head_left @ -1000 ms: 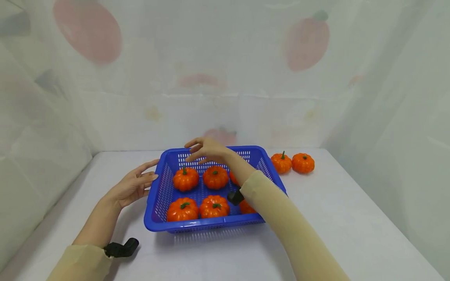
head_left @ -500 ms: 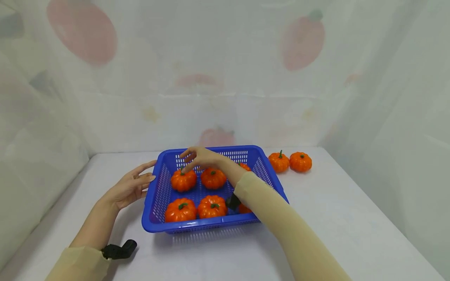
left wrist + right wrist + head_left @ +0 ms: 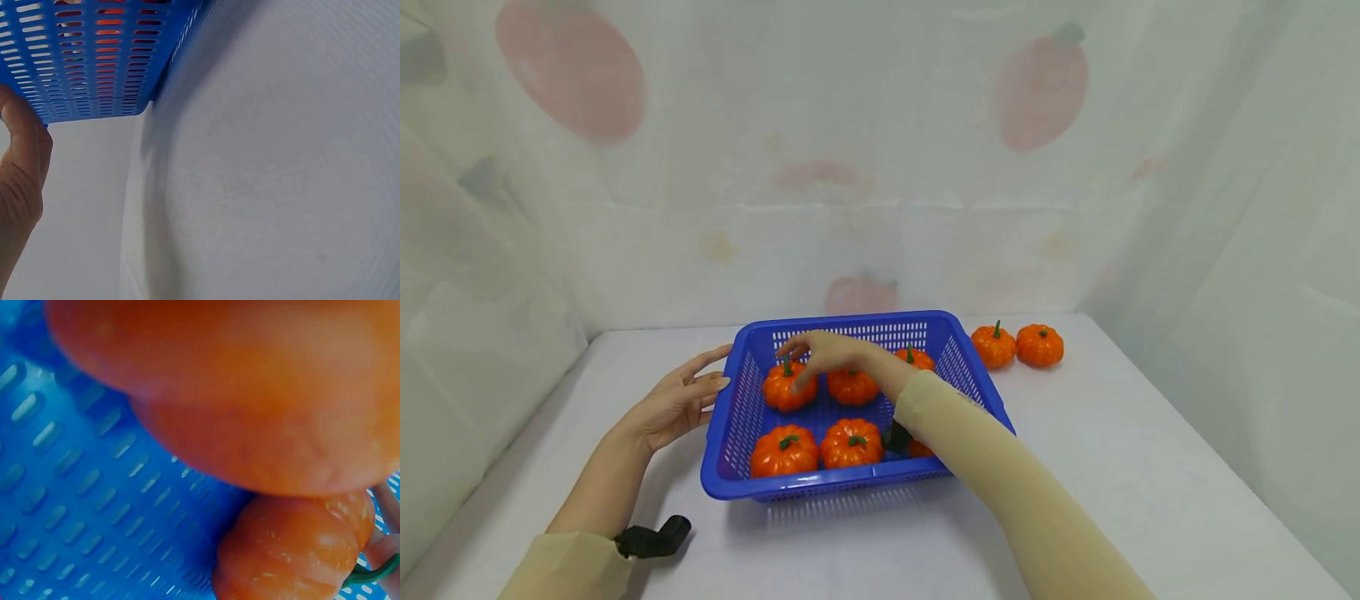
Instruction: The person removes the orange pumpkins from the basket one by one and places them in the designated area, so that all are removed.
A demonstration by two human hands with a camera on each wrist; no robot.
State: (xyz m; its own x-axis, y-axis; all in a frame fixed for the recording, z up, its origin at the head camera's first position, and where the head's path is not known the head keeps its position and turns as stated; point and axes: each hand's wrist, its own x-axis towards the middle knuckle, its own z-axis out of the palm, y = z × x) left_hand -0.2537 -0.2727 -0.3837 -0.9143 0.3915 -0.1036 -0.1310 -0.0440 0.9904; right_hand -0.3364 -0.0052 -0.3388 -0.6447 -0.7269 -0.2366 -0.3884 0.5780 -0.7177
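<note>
A blue perforated plastic basket (image 3: 808, 482) holds several small orange pumpkins with green stems. My right hand (image 3: 831, 352) reaches into it, fingers and thumb curled round the back-left pumpkin (image 3: 781, 396). In the right wrist view, fingertips (image 3: 382, 550) show beside a pumpkin (image 3: 287, 550) with a green stem, partly covered by a much closer pumpkin (image 3: 262, 394). My left hand (image 3: 681, 396) rests against the basket's left side, with relaxed fingers and the thumb at the rim. The left wrist view has that hand (image 3: 25, 156) beside the slotted wall (image 3: 87, 75).
Two more pumpkins, one upright-stemmed (image 3: 994, 348) and one beside it (image 3: 1040, 347), sit on the white table (image 3: 1120, 467) behind the basket's right side. Pale curtains (image 3: 880, 233) with fruit prints surround the table. My right forearm (image 3: 992, 467) crosses the basket's right front corner.
My right hand has come down from above the basket's back part onto the back-left pumpkin, its fingers closing round it. The left hand keeps its place at the basket's side.
</note>
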